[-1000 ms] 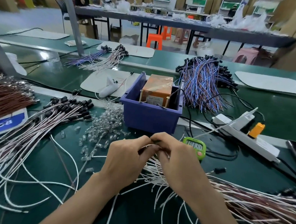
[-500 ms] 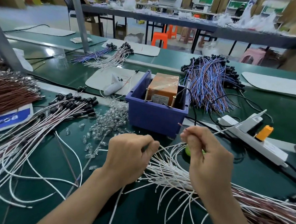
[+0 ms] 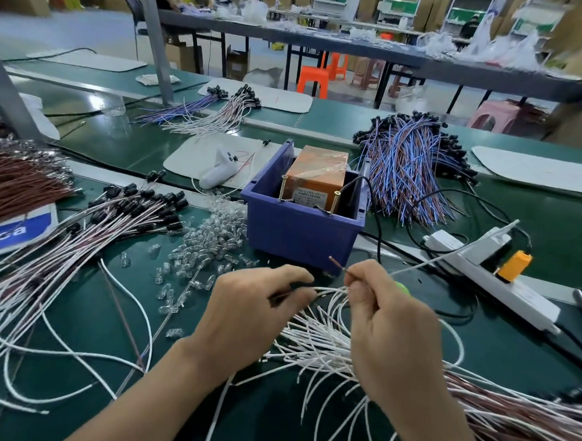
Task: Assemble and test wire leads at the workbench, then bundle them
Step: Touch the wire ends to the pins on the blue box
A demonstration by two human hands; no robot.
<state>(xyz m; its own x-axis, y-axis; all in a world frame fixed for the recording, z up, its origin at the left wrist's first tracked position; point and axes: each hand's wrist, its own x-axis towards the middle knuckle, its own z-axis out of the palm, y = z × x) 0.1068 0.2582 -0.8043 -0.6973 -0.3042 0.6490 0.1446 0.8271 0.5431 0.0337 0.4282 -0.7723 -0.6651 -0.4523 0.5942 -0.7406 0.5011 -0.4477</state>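
Pointing up-left, brown lead [image 3: 336, 263] sits pinched in right hand [image 3: 389, 324] grip; left hand [image 3: 248, 316] pinches white wires [image 3: 326, 344].

Smooth dark green bench mat [image 3: 512, 350] with a soft sheen. On it, a matt blue plastic bin [image 3: 299, 234] holds an orange box [image 3: 316, 167] wrapped in glossy clear film. Glassy clear bulbs [image 3: 211, 229] are heaped beside it. Near the front edge, white leads [image 3: 320, 340] in smooth insulation; a thin brown wire [image 3: 336, 261] looks matt
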